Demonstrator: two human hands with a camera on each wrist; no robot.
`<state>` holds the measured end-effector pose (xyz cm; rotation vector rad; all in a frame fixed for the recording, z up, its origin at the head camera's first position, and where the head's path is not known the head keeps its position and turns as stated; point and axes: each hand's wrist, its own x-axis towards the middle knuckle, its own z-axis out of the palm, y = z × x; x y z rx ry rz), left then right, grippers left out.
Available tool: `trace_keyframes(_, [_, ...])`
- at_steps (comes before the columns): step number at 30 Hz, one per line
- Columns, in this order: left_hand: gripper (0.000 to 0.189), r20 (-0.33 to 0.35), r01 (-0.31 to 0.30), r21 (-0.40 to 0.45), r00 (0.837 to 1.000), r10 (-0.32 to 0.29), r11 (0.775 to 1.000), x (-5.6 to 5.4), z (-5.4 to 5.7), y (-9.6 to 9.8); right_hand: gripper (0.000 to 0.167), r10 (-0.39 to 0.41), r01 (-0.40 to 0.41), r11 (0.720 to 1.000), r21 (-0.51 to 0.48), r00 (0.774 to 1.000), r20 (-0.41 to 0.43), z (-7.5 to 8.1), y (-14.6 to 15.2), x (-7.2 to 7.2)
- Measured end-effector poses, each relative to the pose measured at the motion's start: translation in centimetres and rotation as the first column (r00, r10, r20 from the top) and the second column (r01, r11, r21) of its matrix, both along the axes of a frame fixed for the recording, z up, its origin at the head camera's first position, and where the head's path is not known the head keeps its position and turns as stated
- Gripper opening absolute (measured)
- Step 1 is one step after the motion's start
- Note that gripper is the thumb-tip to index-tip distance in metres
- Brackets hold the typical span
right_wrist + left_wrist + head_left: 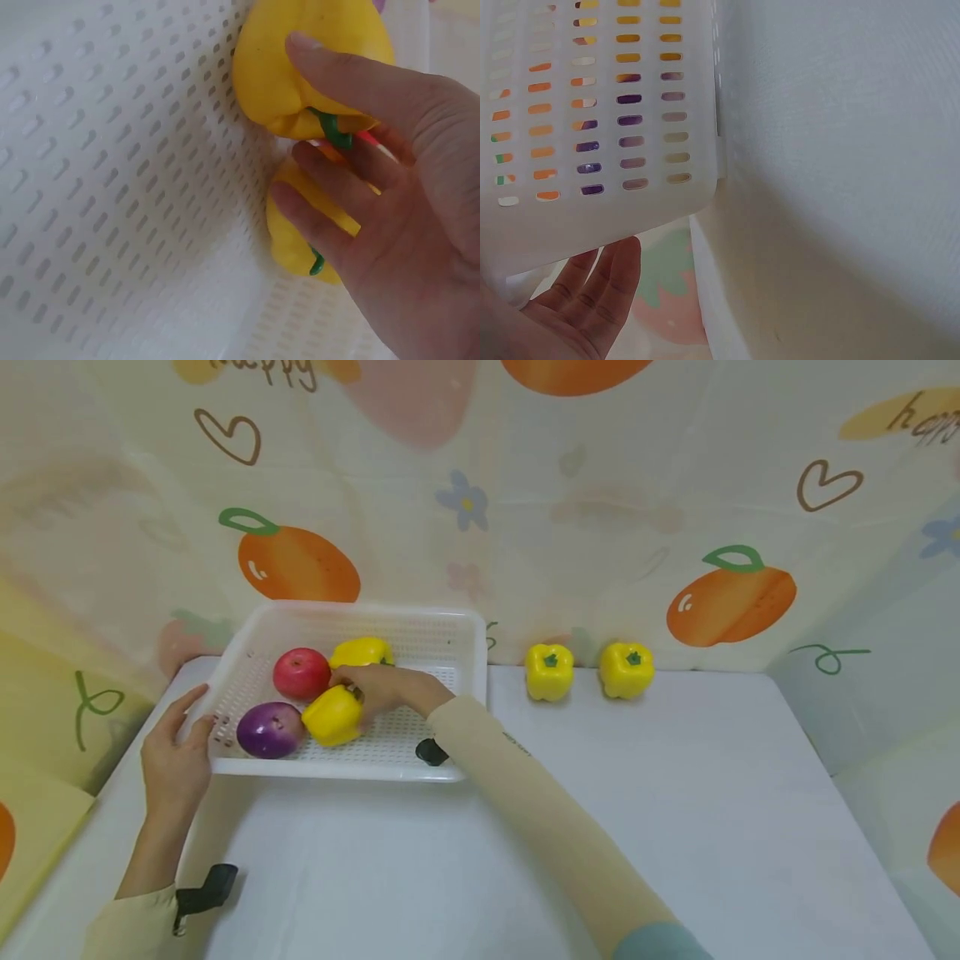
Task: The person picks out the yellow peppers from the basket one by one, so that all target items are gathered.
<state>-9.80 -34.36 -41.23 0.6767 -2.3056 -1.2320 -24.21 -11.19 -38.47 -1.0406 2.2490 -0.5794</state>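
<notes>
In the head view, a white plastic basket [390, 768] holds a red apple-like fruit [302, 674], a round purple eggplant [271, 730] and two yellow bell peppers. My right hand [386, 689] reaches into it and grips the nearer yellow bell pepper [332, 717]. In the right wrist view the thumb presses that pepper's side by its green stem, and the fingers reach behind it. The other yellow bell pepper [300, 217] lies just beyond those fingers. My left hand [177, 764] holds the basket's left rim; in the left wrist view its fingers [619, 289] show outside the rim.
Two more yellow bell peppers, one [549, 672] beside the other [627, 670], stand on the white table [675, 802] right of the basket. A printed cloth [525, 527] hangs behind the table. Dark wrist-camera mounts sit on both forearms.
</notes>
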Motion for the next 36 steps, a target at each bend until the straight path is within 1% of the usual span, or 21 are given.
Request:
trace_keyframes(2, [0.043,-0.001,0.001,0.006,1.0,-0.001,1.0,0.0,0.0,0.0,0.071,-0.007,0.007,1.0,0.014,1.0,0.004,0.0,0.0,0.0])
trace_keyframes(6, [0.043,0.005,0.002,0.013,1.0,-0.002,1.0,0.0,0.0,-0.1,0.078,0.004,-0.004,0.999,0.031,1.0,0.009,-0.1,0.0,-0.1])
trace_keyframes(9, [0.043,0.008,-0.005,0.004,1.0,0.005,1.0,0.1,0.0,-0.3,0.081,0.044,-0.043,0.999,0.02,0.999,-0.004,-0.2,-0.1,-0.1])
trace_keyframes(13, [0.044,0.009,-0.005,0.012,1.0,0.005,1.0,0.1,0.1,-0.2,0.077,0.048,-0.048,0.999,0.017,0.999,-0.025,-0.2,-0.2,-0.2])
trace_keyframes(17, [0.044,0.011,0.002,0.023,1.0,-0.002,1.0,0.0,0.2,0.1,0.071,0.028,-0.028,1.0,0.008,0.999,-0.042,-0.2,-0.1,-0.2])
trace_keyframes(24, [0.044,0.023,0.009,0.035,1.0,-0.009,0.999,0.2,0.2,0.2,0.068,-0.01,0.01,0.999,-0.037,1.0,0.003,0.1,-0.2,0.2])
trace_keyframes(25, [0.045,0.027,0.01,0.041,1.0,-0.011,0.999,0.2,0.2,0.2,0.068,-0.009,0.009,0.999,-0.038,1.0,0.003,0.2,-0.2,0.2])
trace_keyframes(29, [0.044,0.03,0.004,0.015,1.0,-0.004,1.0,0.1,0.2,0.1,0.067,0.004,-0.004,0.999,-0.043,1.0,0.005,0.4,0.3,0.3])
trace_keyframes(31, [0.044,0.035,-0.002,0.004,0.999,0.002,1.0,0.1,0.2,0.1,0.066,0.03,-0.031,0.999,-0.044,0.999,-0.019,0.6,0.7,0.3])
trace_keyframes(34, [0.043,0.038,-0.01,-0.01,0.999,0.01,1.0,0.1,0.1,0.0,0.066,0.07,-0.073,0.997,-0.033,0.994,-0.081,1.0,1.1,0.4])
trace_keyframes(36, [0.043,0.028,-0.01,-0.02,1.0,0.011,1.0,0.1,0.1,0.0,0.071,0.08,-0.081,0.997,-0.002,0.99,-0.117,1.3,1.4,0.5])
